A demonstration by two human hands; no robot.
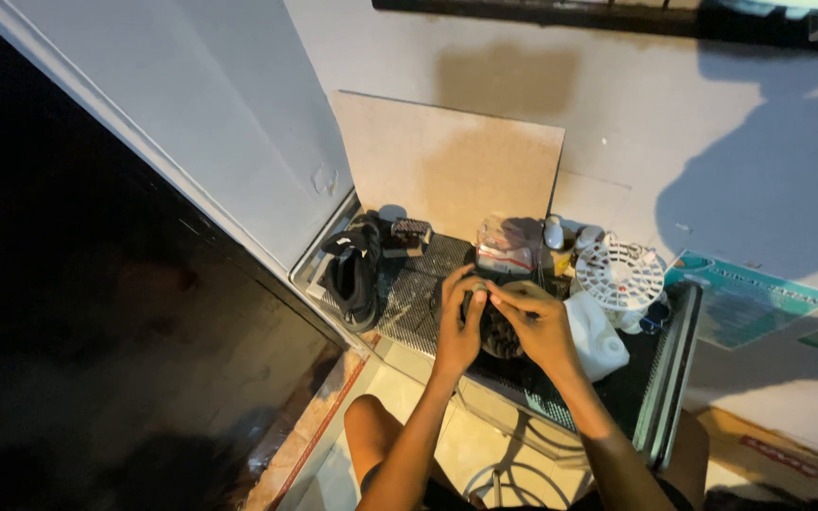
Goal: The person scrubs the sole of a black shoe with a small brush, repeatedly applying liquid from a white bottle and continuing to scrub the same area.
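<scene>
Knees at bottom edge, tiled floor (409,397) below; left hand (458,320) fingers curled around dark ridged shoe (496,333), right hand (537,326) fingers pinched closed at its top edge; shoe held just above black mesh tray (409,303); white jug (598,343) just right of hands; second black shoe (352,270) left on tray; white round grille (622,274) behind jug; brown board (447,161) leaning on wall behind
</scene>
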